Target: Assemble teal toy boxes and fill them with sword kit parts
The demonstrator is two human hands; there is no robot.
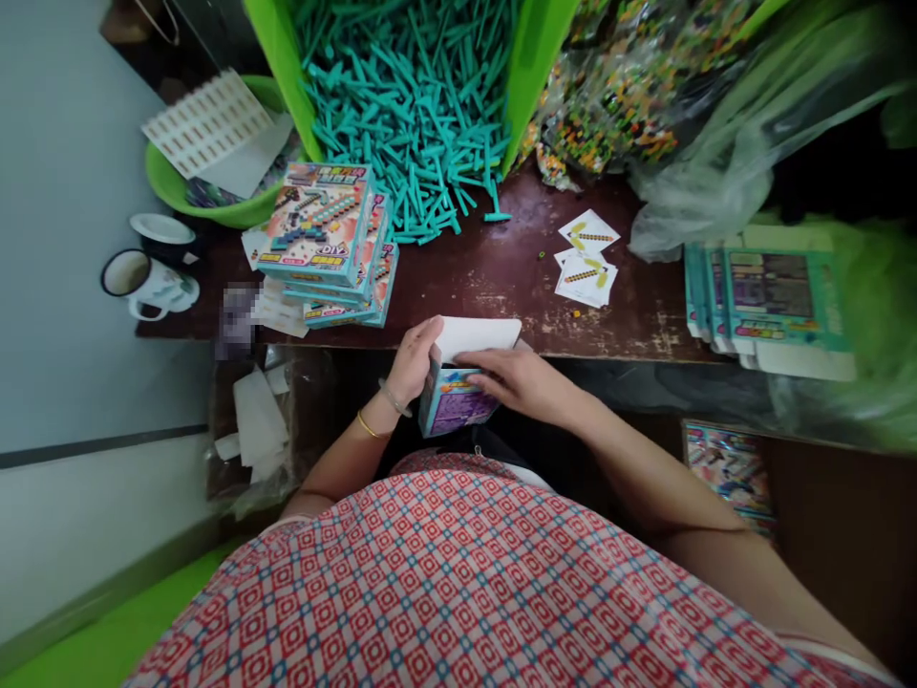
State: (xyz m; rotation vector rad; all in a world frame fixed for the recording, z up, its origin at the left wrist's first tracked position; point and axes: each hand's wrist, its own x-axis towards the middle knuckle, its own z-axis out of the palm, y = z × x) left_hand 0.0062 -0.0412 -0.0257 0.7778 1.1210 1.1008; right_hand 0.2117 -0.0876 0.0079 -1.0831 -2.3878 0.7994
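Observation:
A small printed cardboard box (457,409) is held in front of my body, below the table's near edge, with its white top flap (479,336) raised. My left hand (414,365) grips the box's left side, the thumb near the flap's corner. Across the box's opening lies my right hand (517,382), fingers stretched toward the left and touching the top edge below the flap. What is inside the box is hidden by the right fingers. A stack of finished-looking printed boxes (320,229) stands on the table, beyond my left hand.
A green bin (287,76) spills teal hammer-shaped pieces (422,134) onto the brown table (494,268). Picture cards (588,253), bagged beads (602,105) and flat boxes (774,296) lie to the right. An enamel mug (154,284) and green basin (161,186) stand left.

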